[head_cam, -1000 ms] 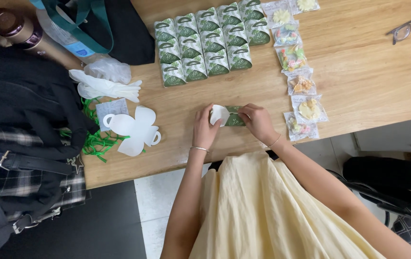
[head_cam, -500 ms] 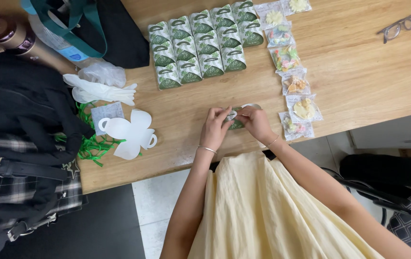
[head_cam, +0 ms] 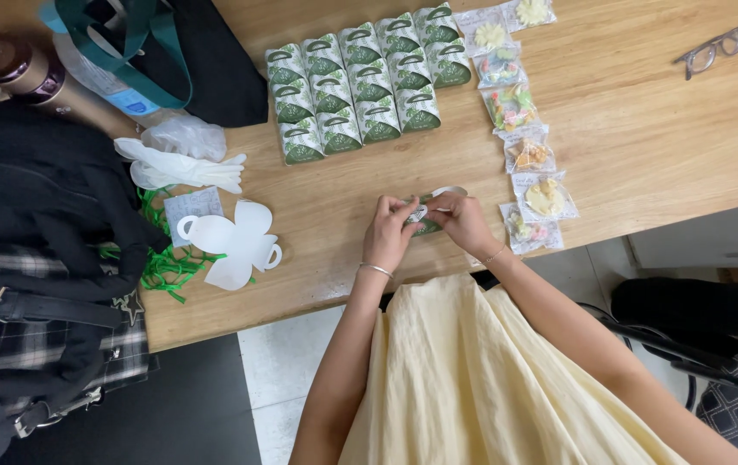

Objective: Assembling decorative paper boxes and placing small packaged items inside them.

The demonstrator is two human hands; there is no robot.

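Head view: left hand point(head_cam: 391, 231) and right hand point(head_cam: 464, 222) pinching one small green box point(head_cam: 425, 219) between fingertips, close to the near edge of the counter point(head_cam: 644, 129). Rows of finished green boxes point(head_cam: 360, 82) far behind; clear packets point(head_cam: 524, 155) just right. Flat white cutout point(head_cam: 235, 241) lying left, bare wood between. Glasses point(head_cam: 713, 50) far right, well apart.

Green-and-white handled gift boxes point(head_cam: 360, 82) stand in rows on the wooden tabletop point(head_cam: 644, 129); a column of clear candy packets point(head_cam: 520, 120) runs beside them, and a flat white unfolded box point(head_cam: 235, 241) lies left.
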